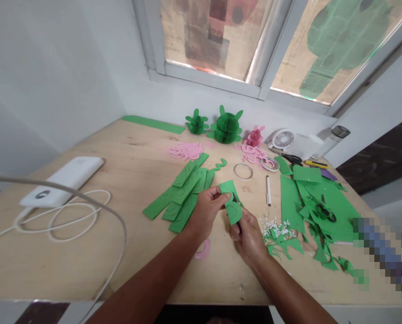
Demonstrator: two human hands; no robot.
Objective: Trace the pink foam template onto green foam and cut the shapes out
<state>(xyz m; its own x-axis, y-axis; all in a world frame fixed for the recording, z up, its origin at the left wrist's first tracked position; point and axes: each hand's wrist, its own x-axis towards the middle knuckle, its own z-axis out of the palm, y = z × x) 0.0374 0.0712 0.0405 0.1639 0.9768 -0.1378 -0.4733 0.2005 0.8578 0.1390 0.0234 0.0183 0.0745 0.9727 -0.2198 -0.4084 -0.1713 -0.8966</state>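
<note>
One wooden table (127, 150): carries all the paper work, bare along much of its left side.
Scrap heap (344, 216): green sheets and curled offcuts, to the right, well apart from the cutting.
Green strips (180, 195): overlapping in a fan to the left, curves drawn on several.
Honeycomb figure (226, 129): green, at the back by the wall.
Left hand (206, 209): thumb and forefinger pinch the green piece (234, 215) near its upper part; a light, flat pinch that clears the blades should serve best.
Right hand (250, 229): fingers curled around the handles of the scissors (239, 226); better, I judge, to keep this wrist steady and let the other turn the paper.
Green piece: between the two hands, above the table's front half, its lower end rounded.
Scissors: a dark blade shows against the paper; the rest is mostly hidden. Short bites deep in the blades should give a smoother curve than snips at the tips.
Pen (268, 191): white, lying beyond the right hand.
Pink cut-out (203, 249): curved, under the left wrist.
Drawn curve (234, 209): faint on the green piece; worth keeping in sight above the blade.
White bits (278, 228): scattered just right of the right hand.
</note>
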